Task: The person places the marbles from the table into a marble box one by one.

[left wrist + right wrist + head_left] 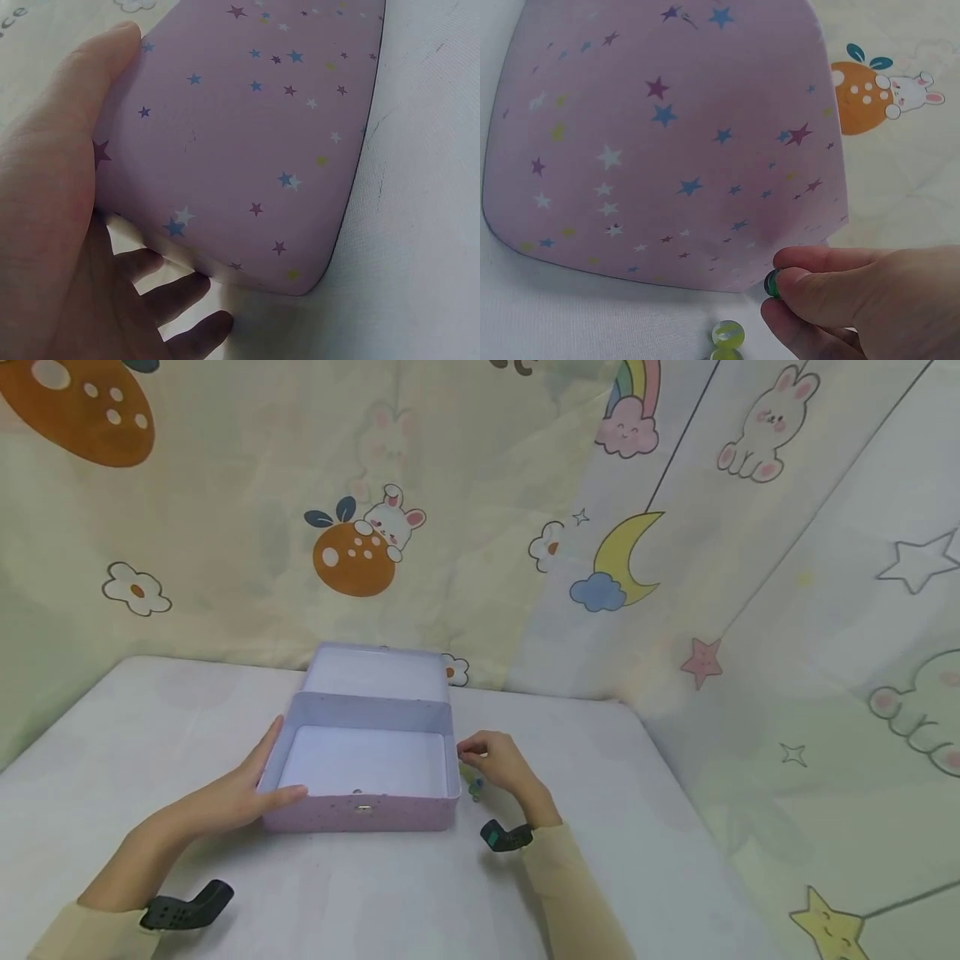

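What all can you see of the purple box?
The box is rectangular and round-cornered, lilac outside with multicoloured stars, pale inside; it looks like painted tin. A metal-looking clasp sits on the front. Its lid is open at the far side; no contents show. It rests flat on the table. The left hand touches its left side, thumb at the front corner; contact by the right hand is unclear.

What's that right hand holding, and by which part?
The right hand pinches a small green marble by its sides, between thumb and fingers; part of it pokes out.
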`<move>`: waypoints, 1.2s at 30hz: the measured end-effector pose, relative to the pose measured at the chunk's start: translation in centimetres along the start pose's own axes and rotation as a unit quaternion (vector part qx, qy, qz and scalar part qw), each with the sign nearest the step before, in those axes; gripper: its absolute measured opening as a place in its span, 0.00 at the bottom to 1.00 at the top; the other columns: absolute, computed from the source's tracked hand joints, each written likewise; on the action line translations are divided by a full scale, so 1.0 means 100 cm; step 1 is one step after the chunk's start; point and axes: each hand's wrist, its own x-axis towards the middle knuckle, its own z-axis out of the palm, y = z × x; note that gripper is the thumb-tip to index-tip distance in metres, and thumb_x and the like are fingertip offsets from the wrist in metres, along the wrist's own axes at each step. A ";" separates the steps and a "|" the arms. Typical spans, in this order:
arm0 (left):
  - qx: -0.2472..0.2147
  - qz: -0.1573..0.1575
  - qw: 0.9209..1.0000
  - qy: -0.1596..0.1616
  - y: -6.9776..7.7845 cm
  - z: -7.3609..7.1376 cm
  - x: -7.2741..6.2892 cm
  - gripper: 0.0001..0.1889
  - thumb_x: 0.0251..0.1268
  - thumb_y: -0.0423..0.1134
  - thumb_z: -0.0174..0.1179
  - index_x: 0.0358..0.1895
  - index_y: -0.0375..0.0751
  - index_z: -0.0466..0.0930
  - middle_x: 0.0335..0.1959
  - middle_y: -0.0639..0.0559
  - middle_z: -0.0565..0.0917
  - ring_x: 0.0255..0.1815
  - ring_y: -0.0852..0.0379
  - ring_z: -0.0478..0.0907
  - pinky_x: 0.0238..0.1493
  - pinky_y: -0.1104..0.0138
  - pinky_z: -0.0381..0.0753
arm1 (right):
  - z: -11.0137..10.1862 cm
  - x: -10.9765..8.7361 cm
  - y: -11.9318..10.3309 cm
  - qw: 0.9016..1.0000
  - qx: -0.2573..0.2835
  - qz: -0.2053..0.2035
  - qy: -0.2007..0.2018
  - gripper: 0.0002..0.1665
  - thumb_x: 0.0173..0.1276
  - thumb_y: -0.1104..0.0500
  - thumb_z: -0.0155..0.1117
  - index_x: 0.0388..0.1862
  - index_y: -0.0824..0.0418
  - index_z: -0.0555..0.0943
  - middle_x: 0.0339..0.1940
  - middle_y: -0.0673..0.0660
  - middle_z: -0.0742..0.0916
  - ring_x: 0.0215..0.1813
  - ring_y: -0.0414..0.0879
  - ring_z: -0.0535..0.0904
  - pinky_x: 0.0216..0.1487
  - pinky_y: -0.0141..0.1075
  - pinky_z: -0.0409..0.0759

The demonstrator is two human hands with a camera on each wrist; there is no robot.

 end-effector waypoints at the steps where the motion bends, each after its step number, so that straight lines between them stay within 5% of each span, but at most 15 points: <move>1: -0.001 -0.001 1.000 0.000 0.000 0.000 0.000 0.57 0.61 0.50 0.59 0.73 0.54 0.14 0.76 0.35 0.27 0.74 0.27 0.32 0.62 0.28 0.42 | 0.000 0.000 0.000 1.000 -0.001 0.004 0.001 0.11 0.66 0.61 0.62 0.46 0.57 0.85 0.44 0.53 0.87 0.50 0.47 0.82 0.49 0.39 0.82; 14: -0.004 -0.013 1.000 0.000 0.006 -0.002 -0.001 0.58 0.61 0.51 0.60 0.73 0.54 0.14 0.76 0.35 0.27 0.74 0.27 0.31 0.62 0.29 0.41 | 0.000 0.002 0.002 1.000 -0.005 0.013 0.003 0.10 0.66 0.60 0.62 0.45 0.56 0.85 0.45 0.52 0.86 0.50 0.46 0.82 0.49 0.39 0.82; 36: 0.000 -0.016 1.000 0.001 0.003 -0.001 -0.001 0.59 0.60 0.53 0.61 0.73 0.54 0.14 0.76 0.34 0.27 0.74 0.26 0.33 0.62 0.28 0.41 | -0.021 -0.005 -0.012 0.996 0.013 -0.050 0.068 0.10 0.65 0.61 0.64 0.43 0.57 0.86 0.43 0.51 0.87 0.47 0.46 0.83 0.49 0.40 0.82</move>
